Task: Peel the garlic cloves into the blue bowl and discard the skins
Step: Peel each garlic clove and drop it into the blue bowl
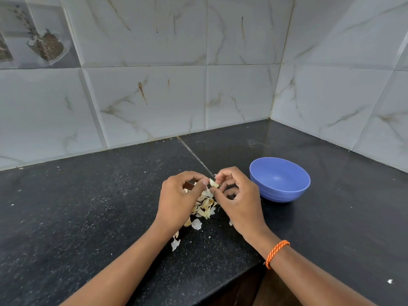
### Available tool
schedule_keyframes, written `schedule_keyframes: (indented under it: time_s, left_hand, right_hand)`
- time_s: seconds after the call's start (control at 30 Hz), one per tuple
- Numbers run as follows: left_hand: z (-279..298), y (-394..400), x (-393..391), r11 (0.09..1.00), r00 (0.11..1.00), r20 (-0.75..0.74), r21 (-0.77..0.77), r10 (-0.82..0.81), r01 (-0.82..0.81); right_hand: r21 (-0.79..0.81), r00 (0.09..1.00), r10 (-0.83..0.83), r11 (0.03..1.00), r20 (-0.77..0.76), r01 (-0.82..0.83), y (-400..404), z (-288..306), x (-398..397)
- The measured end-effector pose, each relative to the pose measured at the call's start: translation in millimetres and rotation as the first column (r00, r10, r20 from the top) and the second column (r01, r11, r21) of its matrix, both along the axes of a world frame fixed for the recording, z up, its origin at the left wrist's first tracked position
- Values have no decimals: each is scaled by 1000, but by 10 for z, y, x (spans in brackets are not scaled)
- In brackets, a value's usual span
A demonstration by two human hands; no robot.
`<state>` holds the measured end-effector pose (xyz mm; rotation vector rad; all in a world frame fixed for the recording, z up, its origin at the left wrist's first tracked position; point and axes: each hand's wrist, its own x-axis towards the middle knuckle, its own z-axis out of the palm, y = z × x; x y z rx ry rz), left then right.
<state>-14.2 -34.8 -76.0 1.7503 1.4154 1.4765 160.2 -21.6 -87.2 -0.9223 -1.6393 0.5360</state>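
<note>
A pale garlic clove [213,183] is held between both hands above the black counter. My left hand [180,200] pinches its left end with thumb and forefinger. My right hand [238,199] pinches its right end, fingers curled. Below the hands lies a pile of garlic skins [204,206], with loose flakes [196,224] nearer me. The blue bowl [280,180] stands just right of my right hand; the part of its inside that I see holds nothing.
The black stone counter [88,206] meets tiled walls [154,96] at the back and right, forming a corner behind the bowl. The counter's front edge [254,263] steps back at the lower right. A white scrap [390,281] lies at the far right.
</note>
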Motion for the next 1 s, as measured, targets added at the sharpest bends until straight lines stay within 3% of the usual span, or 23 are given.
schedule_keyframes:
  time_s: [0.47, 0.67, 1.0]
  left_hand:
    - [17, -20, 30, 995, 997, 74, -100, 3, 5]
    - [23, -27, 23, 995, 994, 110, -103, 0, 11]
    - [27, -54, 49, 995, 989, 143, -101, 19, -4]
  right_hand:
    - [221, 977, -98, 974, 189, 55, -38, -35, -36]
    - [216, 992, 2, 976, 123, -29, -40, -26, -36]
    - [172, 996, -21, 985, 87, 5, -26, -19, -23]
